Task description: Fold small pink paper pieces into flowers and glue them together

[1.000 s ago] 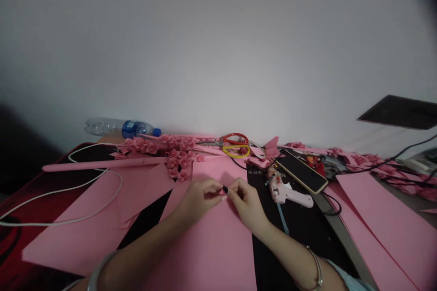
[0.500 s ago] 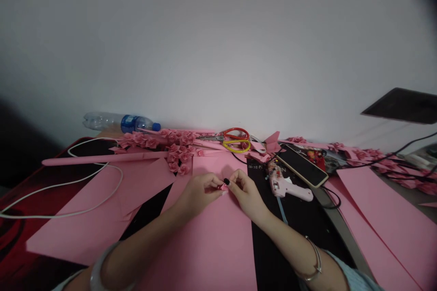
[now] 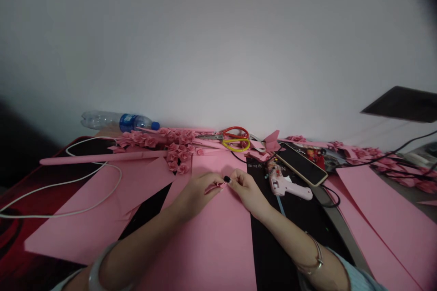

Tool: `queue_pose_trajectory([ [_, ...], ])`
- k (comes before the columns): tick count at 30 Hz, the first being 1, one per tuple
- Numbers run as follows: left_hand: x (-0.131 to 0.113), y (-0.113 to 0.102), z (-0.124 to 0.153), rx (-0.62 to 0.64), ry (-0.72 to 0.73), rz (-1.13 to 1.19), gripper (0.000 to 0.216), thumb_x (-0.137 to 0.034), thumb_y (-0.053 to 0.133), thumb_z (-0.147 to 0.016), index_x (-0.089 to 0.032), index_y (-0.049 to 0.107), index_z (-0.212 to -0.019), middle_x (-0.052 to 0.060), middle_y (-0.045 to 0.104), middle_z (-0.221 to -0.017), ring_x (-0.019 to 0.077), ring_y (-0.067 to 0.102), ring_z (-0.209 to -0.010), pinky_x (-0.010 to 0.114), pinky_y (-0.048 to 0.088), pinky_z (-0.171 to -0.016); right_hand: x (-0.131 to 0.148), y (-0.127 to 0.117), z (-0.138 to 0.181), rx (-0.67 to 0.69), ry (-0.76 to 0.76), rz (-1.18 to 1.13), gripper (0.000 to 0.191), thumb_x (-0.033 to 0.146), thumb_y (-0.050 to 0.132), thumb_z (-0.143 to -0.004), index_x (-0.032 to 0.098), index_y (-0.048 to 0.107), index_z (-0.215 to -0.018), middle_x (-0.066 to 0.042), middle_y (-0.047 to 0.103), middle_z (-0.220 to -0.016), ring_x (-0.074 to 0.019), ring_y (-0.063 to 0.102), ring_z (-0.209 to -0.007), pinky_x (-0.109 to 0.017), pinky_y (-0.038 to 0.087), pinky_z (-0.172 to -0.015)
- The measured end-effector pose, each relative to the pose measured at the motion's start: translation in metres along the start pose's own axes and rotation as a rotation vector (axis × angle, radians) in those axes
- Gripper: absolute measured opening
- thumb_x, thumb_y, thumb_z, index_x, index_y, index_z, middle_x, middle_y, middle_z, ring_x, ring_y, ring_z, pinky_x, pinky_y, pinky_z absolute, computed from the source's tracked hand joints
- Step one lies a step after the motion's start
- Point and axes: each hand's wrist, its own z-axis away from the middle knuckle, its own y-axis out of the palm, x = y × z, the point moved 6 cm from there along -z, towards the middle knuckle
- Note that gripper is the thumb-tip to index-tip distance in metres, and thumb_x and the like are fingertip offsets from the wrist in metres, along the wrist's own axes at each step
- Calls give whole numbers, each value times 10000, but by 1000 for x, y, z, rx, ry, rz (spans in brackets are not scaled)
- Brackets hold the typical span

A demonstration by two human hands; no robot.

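Observation:
My left hand (image 3: 196, 193) and my right hand (image 3: 247, 191) meet over a large pink paper sheet (image 3: 211, 241) at the table's middle. Both pinch a small folded pink paper piece (image 3: 215, 186) between their fingertips. The fingers of each hand are curled closed on it. My right thumb has a dark nail. A bracelet sits on each wrist. Just beyond my hands lies a cluster of finished pink paper roses (image 3: 177, 157).
A pink glue gun (image 3: 287, 186) and a phone (image 3: 302, 164) lie right of my hands. Red and yellow scissors (image 3: 234, 140) rest by the wall. A water bottle (image 3: 118, 122) lies at back left, with a white cable (image 3: 68, 184) and a rolled pink tube (image 3: 102, 158). More pink sheets (image 3: 385, 209) lie right.
My hands have stayed together on the small paper piece, working it slightly between the fingertips. The view has tipped a little, so the table objects sit higher in the frame.

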Motion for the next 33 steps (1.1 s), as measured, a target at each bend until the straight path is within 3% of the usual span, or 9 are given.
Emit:
queue_pose_trajectory([
  [5, 10, 1, -3, -52, -168, 307, 148, -263, 652, -820, -202, 661, -954, 33, 731, -968, 202, 694, -927, 299, 560, -837, -5, -3, 1, -93, -5, -102, 423, 569, 620, -827, 221, 425, -686, 89, 327, -563, -94, 241, -495, -240, 194, -476],
  [8, 15, 2, -3, -56, -238, 355, 176, -267, 675, -794, -206, 643, -956, 42, 729, -980, 197, 698, -955, 315, 565, -865, -8, -5, 3, -146, -5, -178, 383, 555, 614, -837, 226, 441, -744, 84, 355, -597, -99, 272, -493, -239, 212, -474],
  [13, 18, 9, -3, -25, -248, 430, 178, -242, 672, -760, -196, 618, -924, 46, 709, -969, 200, 694, -956, 326, 563, -868, -5, 0, 3, -78, -84, -102, 321, 506, 633, -846, 214, 505, -810, 68, 405, -635, -109, 327, -533, -237, 258, -499],
  [22, 14, 9, -3, -31, -246, 422, 168, -264, 647, -781, -199, 598, -929, 58, 689, -942, 203, 666, -912, 313, 540, -815, 1, 1, 6, -106, -190, -28, 203, 410, 611, -880, 214, 557, -882, 32, 499, -709, -140, 452, -623, -254, 363, -586],
  [33, 17, 10, -1, 16, -266, 335, 106, -265, 665, -736, -197, 584, -739, 9, 673, -771, 178, 659, -775, 291, 530, -727, 4, -1, 7, -118, -140, 24, 219, 338, 679, -795, 192, 568, -676, 34, 506, -607, -131, 419, -578, -247, 343, -545],
])
